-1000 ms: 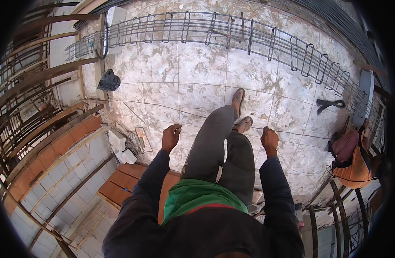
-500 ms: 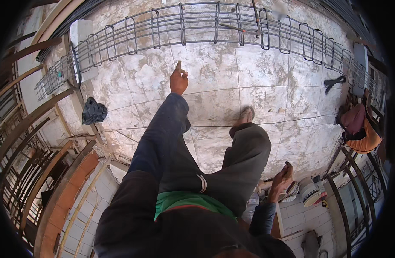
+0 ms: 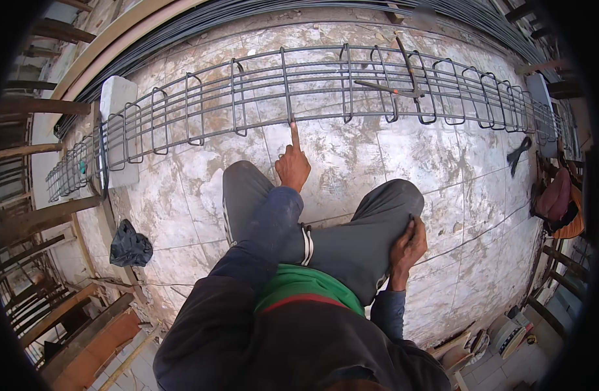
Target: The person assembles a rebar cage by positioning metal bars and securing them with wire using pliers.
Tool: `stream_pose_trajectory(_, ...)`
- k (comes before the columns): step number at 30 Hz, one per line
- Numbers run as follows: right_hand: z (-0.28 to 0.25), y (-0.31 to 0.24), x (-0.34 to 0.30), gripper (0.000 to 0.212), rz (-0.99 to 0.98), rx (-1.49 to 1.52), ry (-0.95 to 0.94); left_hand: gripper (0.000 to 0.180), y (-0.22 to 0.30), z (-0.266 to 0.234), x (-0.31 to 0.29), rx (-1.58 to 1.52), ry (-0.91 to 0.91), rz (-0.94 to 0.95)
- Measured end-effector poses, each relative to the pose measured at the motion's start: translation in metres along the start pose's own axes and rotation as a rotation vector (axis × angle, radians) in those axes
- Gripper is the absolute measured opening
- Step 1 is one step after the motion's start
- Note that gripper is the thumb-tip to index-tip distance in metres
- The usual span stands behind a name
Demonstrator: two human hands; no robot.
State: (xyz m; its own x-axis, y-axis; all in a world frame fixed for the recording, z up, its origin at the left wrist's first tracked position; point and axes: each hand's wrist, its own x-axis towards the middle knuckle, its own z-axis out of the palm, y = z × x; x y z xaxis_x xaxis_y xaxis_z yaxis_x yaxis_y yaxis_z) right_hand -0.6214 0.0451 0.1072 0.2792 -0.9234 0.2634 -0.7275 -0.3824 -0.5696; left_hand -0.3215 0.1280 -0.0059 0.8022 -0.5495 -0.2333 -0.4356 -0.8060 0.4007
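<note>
A long steel rebar cage [image 3: 260,95] spans the floor before me, its straight bars crossed by several bent stirrups. My left hand [image 3: 293,167] holds nothing; its index finger is stretched out, the others curled. That fingertip meets, or nearly meets, the near bottom corner of a stirrup. My right hand [image 3: 409,250] rests against my right knee, fingers partly bent and apart, with nothing visible in it. Pincers [image 3: 417,94] with spread, partly orange handles lie on the cage, right of the middle.
White blocks sit at the cage's left end [image 3: 119,130] and right end [image 3: 540,107]. A dark plastic bag [image 3: 130,244] lies left, a bundle of dark ties [image 3: 519,155] right. Long rods [image 3: 247,14] run behind. Orange and maroon cloth [image 3: 563,202] is at far right.
I have come down from standing to a low, bent-knee posture nearer the cage. My left index finger has reached a stirrup. My right hand has moved up onto my knee.
</note>
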Motion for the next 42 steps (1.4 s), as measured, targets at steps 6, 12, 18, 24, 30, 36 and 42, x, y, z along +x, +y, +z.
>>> stream_pose_trajectory(6,0.011,-0.003,0.015,0.016,-0.052,0.043,0.068,0.095,0.007,-0.012,-0.017,0.043,-0.089,-0.049)
stream_pose_trajectory(12,0.016,0.031,0.036,0.013,-0.034,-0.033,0.053,0.102,0.017,0.007,-0.023,0.075,-0.028,0.032)
stream_pose_trajectory(18,0.038,0.018,0.056,0.02,-0.045,-0.085,0.011,0.101,0.007,-0.014,-0.009,0.032,-0.112,0.008)
stream_pose_trajectory(24,0.053,0.025,0.052,0.023,0.008,-0.044,0.004,0.099,-0.02,-0.046,-0.012,-0.033,-0.124,0.044)
stream_pose_trajectory(30,0.065,0.01,0.056,0.022,-0.041,-0.056,-0.094,0.098,-0.095,-0.061,-0.023,-0.11,0.097,-0.236)
stream_pose_trajectory(36,0.07,0.008,0.062,0.025,-0.026,-0.046,-0.124,0.092,-0.096,-0.061,-0.014,-0.042,-0.015,-0.264)
stream_pose_trajectory(42,0.076,0.015,0.064,0.028,-0.052,-0.075,-0.098,0.096,-0.145,-0.087,-0.025,-0.168,0.332,-0.386)
